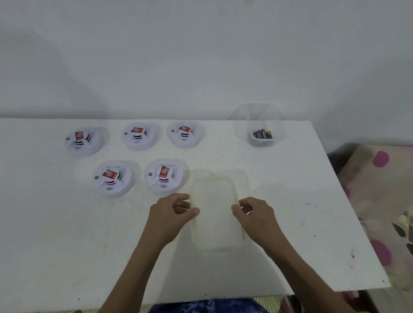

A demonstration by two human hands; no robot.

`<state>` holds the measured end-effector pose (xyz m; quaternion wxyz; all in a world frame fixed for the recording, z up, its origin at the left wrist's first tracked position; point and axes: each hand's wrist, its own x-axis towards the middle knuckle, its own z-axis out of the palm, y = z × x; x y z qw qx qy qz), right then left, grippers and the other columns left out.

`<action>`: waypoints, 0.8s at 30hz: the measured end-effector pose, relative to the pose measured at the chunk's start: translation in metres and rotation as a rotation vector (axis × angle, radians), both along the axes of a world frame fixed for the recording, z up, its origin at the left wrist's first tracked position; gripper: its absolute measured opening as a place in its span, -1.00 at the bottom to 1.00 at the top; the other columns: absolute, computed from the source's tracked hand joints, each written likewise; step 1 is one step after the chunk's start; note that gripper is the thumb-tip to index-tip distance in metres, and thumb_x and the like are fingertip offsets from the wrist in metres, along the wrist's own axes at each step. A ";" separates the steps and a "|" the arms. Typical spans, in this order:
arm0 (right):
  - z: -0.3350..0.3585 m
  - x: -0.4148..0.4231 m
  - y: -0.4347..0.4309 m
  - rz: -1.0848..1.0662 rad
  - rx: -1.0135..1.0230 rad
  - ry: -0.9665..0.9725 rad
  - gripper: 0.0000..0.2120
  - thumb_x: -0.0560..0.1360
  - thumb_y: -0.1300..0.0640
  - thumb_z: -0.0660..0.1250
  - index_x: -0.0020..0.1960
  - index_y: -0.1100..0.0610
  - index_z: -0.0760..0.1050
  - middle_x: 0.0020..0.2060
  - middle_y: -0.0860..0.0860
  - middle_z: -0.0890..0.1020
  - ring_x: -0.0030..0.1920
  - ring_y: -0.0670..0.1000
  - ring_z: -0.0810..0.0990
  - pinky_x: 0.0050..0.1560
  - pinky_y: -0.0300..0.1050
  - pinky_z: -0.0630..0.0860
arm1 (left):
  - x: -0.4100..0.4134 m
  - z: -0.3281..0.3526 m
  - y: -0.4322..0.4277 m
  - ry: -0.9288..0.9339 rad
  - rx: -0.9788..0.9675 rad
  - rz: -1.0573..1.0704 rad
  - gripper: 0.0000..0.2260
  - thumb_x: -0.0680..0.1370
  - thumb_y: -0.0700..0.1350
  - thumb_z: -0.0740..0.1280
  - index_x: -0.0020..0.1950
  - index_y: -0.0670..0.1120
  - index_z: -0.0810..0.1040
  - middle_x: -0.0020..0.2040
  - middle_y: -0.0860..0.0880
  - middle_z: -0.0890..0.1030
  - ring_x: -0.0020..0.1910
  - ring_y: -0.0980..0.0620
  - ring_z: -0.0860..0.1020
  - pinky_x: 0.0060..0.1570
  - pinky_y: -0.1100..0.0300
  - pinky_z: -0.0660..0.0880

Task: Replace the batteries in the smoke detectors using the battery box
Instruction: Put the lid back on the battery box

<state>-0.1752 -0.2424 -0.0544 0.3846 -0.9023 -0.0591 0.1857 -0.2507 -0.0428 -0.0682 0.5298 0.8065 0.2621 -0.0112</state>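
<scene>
Your left hand (175, 214) and right hand (255, 214) sit at centre frame, one on each long side of a translucent, pale yellowish rectangular plastic lid (215, 216). The lid lies flat on the scuffed white table (60, 238). Left thumb lies on the lid's left edge, fingers curled against that edge. Right thumb is on the right edge, fingers curled just beside it. Both hands pinch the lid by its edges; forearms are bare.

The clear plastic battery box (241, 132) stands open at upper right of the table, well apart from your hands. A few dark cylindrical batteries (262, 134) lie in its bottom; exact count cannot be told.

5 round white smoke detectors with red labels sit left of centre:
- back row of 3 (83, 141) (139, 135) (184, 133)
- front row of 2 (112, 177) (164, 176), the right one near your left hand, not touching.

Patterned pink-and-cream fabric (384, 194) shows past the table's right edge.
</scene>
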 end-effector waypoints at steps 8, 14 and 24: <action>0.004 0.000 0.001 0.044 0.019 0.018 -0.80 0.54 0.04 0.26 -0.01 0.17 0.55 -0.24 -0.06 0.58 -0.25 -0.08 0.52 -0.33 -0.35 0.37 | -0.003 -0.002 0.000 -0.023 -0.108 0.011 -0.67 0.40 0.00 0.48 0.15 0.07 0.57 -0.06 0.12 0.66 -0.10 0.23 0.63 0.06 0.08 0.58; 0.004 -0.010 -0.013 0.156 0.027 -0.133 -0.55 0.51 -0.10 0.30 0.35 -0.11 0.29 0.05 -0.11 0.53 -0.14 -0.16 0.56 -0.12 -0.19 0.56 | -0.018 0.002 -0.013 -0.015 0.079 -0.319 0.01 0.21 0.26 0.52 0.51 0.18 0.02 0.32 0.19 0.32 0.18 0.20 0.44 0.09 0.20 0.50; -0.002 0.007 -0.039 0.661 -0.326 -0.487 -0.13 0.29 -0.52 0.19 0.47 -0.10 0.21 0.49 -0.05 0.19 0.43 0.04 0.19 0.36 0.02 0.36 | -0.015 -0.013 -0.014 -0.022 0.488 -0.524 0.05 0.22 0.43 0.38 0.45 0.30 -0.28 0.52 0.15 -0.14 0.45 0.15 0.06 0.29 0.13 0.35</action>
